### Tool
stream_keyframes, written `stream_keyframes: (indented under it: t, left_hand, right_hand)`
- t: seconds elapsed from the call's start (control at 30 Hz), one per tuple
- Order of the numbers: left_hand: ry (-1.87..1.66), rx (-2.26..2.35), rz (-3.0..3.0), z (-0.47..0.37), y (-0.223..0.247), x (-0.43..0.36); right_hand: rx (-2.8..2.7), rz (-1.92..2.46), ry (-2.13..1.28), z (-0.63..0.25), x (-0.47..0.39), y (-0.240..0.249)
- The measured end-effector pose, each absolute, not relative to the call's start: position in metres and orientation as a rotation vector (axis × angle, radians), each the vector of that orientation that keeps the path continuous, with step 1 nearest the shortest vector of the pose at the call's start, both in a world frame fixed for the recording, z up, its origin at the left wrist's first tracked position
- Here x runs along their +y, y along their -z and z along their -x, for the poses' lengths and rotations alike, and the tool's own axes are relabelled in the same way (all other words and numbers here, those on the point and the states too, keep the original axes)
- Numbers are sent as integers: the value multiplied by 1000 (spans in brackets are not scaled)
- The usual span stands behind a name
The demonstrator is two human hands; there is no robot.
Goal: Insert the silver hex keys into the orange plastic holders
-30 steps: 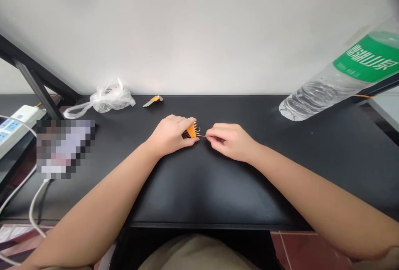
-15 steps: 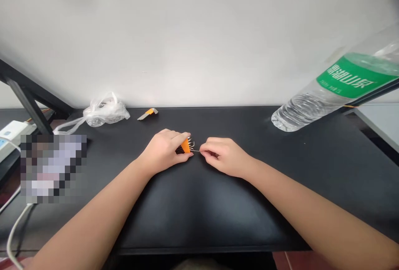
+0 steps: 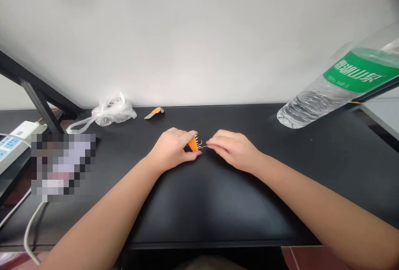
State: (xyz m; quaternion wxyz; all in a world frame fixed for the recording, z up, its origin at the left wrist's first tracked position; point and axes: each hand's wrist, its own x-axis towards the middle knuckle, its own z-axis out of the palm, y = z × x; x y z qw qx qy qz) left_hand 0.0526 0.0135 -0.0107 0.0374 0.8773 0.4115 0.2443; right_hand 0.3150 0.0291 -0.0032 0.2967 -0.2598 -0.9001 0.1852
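Observation:
My left hand point(image 3: 173, 147) is wrapped round an orange hex key holder point(image 3: 193, 144) just above the black table. Bent ends of several metal hex keys stick out of its right side; the rest of the set is hidden by my fingers. My right hand point(image 3: 235, 149) pinches a thin hex key point(image 3: 203, 147) between thumb and fingertips. That key reaches from the fingertips to the lower right edge of the holder; whether its tip sits inside a slot I cannot tell.
Near the wall lies a second, smaller orange hex key set point(image 3: 155, 113). A crumpled clear plastic bag point(image 3: 114, 110) is left of it. A large water bottle point(image 3: 301, 110) stands at right. A pixelated device point(image 3: 64, 164) with a cable and a power strip point(image 3: 18, 143) are at left.
The camera view has shifted, so everything appears slightly further right. My right hand has drawn a little away from the holder, and the thin hex key now slants up towards it.

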Motion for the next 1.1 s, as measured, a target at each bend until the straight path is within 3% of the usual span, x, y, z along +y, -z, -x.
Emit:
stream_keyframes:
  t: [0.23, 0.57, 0.83, 1.1]
  left_hand:
    - [-772, 1255, -2617, -67, 9, 5]
    - [-829, 1269, -2494, -73, -8, -10]
    - [-672, 1160, -2626, -83, -8, -15]
    - [-665, 1460, -2523, -79, -1, -12]
  right_hand:
    - [-2181, 900, -1060, -307, 24, 5]
    - [-1919, 960, -1469, -307, 29, 9]
    - [-2189, 885, -1408, -304, 27, -6]
    - [-2090, 1022, -1399, -301, 32, 4]
